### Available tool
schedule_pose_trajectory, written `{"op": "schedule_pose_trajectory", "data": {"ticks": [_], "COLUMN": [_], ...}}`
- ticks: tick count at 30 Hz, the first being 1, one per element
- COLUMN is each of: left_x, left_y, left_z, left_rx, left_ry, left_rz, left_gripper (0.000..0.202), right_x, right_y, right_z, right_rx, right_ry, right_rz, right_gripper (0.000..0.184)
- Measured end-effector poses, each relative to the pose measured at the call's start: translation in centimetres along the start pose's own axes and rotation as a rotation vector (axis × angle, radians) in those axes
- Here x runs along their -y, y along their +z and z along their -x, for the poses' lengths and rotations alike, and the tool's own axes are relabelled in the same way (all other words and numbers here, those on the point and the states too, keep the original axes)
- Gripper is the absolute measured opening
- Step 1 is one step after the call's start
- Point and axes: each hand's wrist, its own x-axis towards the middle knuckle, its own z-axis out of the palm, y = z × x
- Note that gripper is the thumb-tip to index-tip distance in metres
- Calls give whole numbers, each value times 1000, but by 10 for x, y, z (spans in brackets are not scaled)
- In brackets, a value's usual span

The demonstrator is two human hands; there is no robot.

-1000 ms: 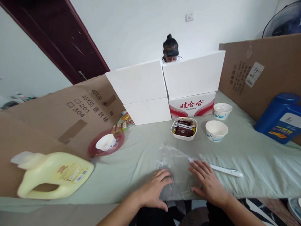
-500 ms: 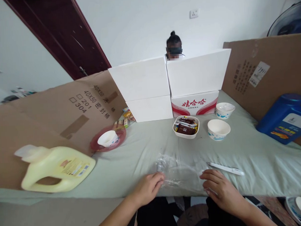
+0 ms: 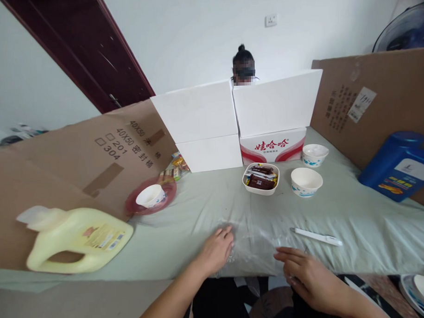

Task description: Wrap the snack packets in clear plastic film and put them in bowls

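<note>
A clear plastic bag (image 3: 253,252) lies flattened on the cloth near the front edge. My left hand (image 3: 217,250) rests on the bag's left side, fingers stretched forward and pressing on it. At the bag's right edge is my right hand (image 3: 306,271), its fingers loosely extended and slightly apart; I cannot tell whether the fingertips touch the film. Just beyond the right hand lies a white slim-handled cutter or knife (image 3: 317,236). Farther back, a white square bowl (image 3: 262,191) holds brown-wrapped snacks (image 3: 261,181).
Paper bowls (image 3: 306,182) stand at the right, near a blue bottle (image 3: 398,166). On the left are a yellow jug (image 3: 93,256) and a red plate (image 3: 170,197) bearing a paper bowl (image 3: 150,196). White boxes (image 3: 196,113) and cardboard panels (image 3: 76,168) border the table; a person (image 3: 243,67) is behind.
My left hand has slid forward over the bag and its fingers have straightened. My right hand has shifted slightly left and down. The bag lies flatter.
</note>
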Motion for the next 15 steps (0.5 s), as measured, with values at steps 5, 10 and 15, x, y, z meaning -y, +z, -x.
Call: {"op": "schedule_pose_trajectory", "data": {"ticks": [5, 10, 15], "left_x": [-2, 3, 20], "left_y": [-3, -9, -6], "left_z": [0, 0, -8], "left_rx": [107, 65, -62], "left_ry": [-63, -96, -307], "left_rz": [47, 159, 361], "left_gripper": [23, 22, 13], "right_x": [8, -23, -64], "right_y": [-6, 4, 16], "right_z": [-5, -24, -46], "right_rx": [120, 7, -81], "right_ry": [-23, 274, 471], "right_rz": [-37, -187, -470], "right_gripper": [19, 15, 15]}}
